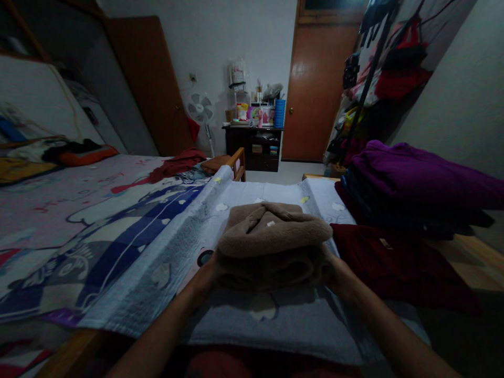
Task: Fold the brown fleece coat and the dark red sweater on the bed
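A thick brown fleece garment (pixel 275 236), folded into a bundle, is in front of me on a pale blue patterned sheet (pixel 252 331). Its collar opening, with a small white label, faces up, and the rolled layers show on the near side. My left hand (pixel 210 270) grips the bundle's left side, while my right hand (pixel 334 269) grips the right side. The fingers are mostly hidden by the fleece and shadow. Beside my left hand a dark round shape (pixel 205 257) shows on the sheet; what it is I cannot tell.
To the right are a folded dark red garment (pixel 394 268) and a stack topped by a purple garment (pixel 425 176). A bed (pixel 118 210) with a patterned blanket and loose clothes lies left. Farther back stand a fan (pixel 201 109), a dark cabinet (pixel 252 152) and a wooden door (pixel 315 89).
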A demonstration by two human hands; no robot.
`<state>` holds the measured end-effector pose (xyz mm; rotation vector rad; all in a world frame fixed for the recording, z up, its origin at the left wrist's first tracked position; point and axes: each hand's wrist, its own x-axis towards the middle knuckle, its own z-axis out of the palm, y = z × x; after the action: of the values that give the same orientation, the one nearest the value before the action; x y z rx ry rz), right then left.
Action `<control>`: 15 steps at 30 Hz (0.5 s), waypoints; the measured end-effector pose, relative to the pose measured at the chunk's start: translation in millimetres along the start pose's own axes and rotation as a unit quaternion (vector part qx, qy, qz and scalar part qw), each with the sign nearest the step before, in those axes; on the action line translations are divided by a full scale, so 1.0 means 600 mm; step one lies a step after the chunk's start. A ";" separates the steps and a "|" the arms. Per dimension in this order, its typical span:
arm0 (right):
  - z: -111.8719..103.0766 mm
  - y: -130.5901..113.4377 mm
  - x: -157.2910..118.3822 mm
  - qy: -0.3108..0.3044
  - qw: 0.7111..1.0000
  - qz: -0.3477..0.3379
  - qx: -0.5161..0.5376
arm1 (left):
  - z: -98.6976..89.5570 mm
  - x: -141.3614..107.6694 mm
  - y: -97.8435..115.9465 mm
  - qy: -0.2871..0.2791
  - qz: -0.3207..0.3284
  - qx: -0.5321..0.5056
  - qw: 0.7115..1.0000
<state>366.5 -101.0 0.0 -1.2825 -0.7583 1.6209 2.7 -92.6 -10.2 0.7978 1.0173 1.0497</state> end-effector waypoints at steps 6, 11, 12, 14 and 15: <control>0.018 0.002 -0.020 -0.053 0.975 0.010 0.218 | 0.050 -0.030 -0.008 -0.031 -0.029 -0.301 0.953; 0.020 0.021 -0.036 -0.136 0.944 -0.022 0.300 | 0.074 -0.042 -0.015 -0.107 -0.013 -0.377 0.920; 0.022 0.028 -0.039 -0.153 0.942 -0.034 0.298 | 0.081 -0.043 -0.021 -0.123 -0.010 -0.373 0.919; 0.026 0.042 -0.045 -0.198 0.943 -0.049 0.263 | 0.097 -0.043 -0.031 -0.145 0.001 -0.365 0.920; 0.030 0.049 -0.047 -0.221 0.945 -0.052 0.234 | 0.105 -0.043 -0.035 -0.150 0.004 -0.360 0.921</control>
<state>342.3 -137.4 -9.0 -0.5385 -0.6335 1.8829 64.2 -127.1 -0.3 0.3335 0.3118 1.1558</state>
